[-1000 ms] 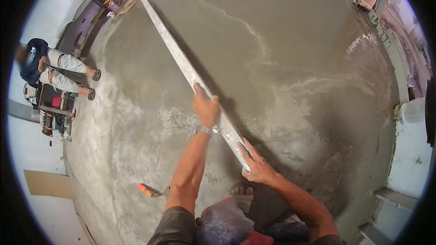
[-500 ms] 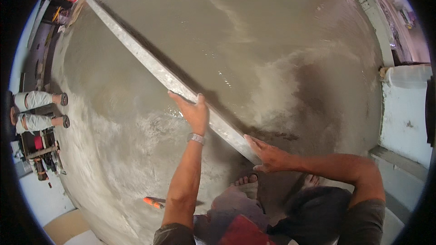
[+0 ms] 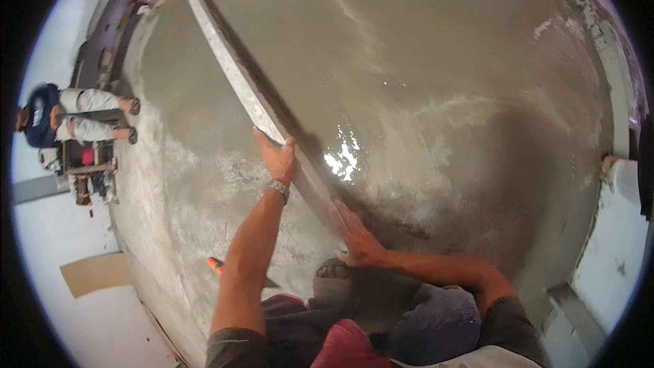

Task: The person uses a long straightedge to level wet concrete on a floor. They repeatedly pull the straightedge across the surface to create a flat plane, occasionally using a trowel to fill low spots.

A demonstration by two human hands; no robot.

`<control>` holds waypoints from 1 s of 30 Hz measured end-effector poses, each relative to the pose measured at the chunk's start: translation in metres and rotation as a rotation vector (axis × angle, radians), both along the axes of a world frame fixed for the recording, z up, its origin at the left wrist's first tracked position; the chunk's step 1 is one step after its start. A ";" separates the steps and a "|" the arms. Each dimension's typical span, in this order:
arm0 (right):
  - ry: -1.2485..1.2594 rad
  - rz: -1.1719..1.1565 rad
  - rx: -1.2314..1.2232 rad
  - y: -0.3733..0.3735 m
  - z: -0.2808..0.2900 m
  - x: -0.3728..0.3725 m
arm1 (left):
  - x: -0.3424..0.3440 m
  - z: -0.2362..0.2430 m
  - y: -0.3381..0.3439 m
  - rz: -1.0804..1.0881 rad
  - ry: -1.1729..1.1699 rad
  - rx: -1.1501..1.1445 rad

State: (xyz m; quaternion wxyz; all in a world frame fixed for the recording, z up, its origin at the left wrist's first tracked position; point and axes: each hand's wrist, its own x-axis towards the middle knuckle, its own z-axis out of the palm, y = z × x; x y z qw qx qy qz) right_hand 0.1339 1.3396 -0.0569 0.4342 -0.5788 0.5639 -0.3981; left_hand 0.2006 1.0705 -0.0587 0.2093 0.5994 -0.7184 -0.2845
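A long, straight metal screed bar (image 3: 230, 70) lies diagonally across the wet grey cement floor (image 3: 436, 27), from the far left down to just in front of me. Around its middle stretch, my left hand (image 3: 278, 162) is closed, thumb on the right edge and fingers on the left; a watch (image 3: 278, 189) is on that wrist. Nearer to me, my right hand (image 3: 361, 240), slightly blurred, grips the bar close to its near end, covering that end. An orange-handled tool (image 3: 215, 265) lies beside my left forearm, which partly hides it.
At the left a person (image 3: 82, 117) in light trousers and sandals stands by the floor's edge, near a small rack of items (image 3: 90, 167). My bare foot (image 3: 332, 274) is just below the bar's near end. A low wall (image 3: 613, 221) borders the right side.
The bar has swung to a steeper angle, its near end moving left with my right hand. The view has shifted, bringing more of the person at the left into sight.
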 end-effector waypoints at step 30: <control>-0.157 -0.030 0.077 0.059 0.007 -0.047 | -0.035 0.012 0.056 0.000 -0.059 -0.054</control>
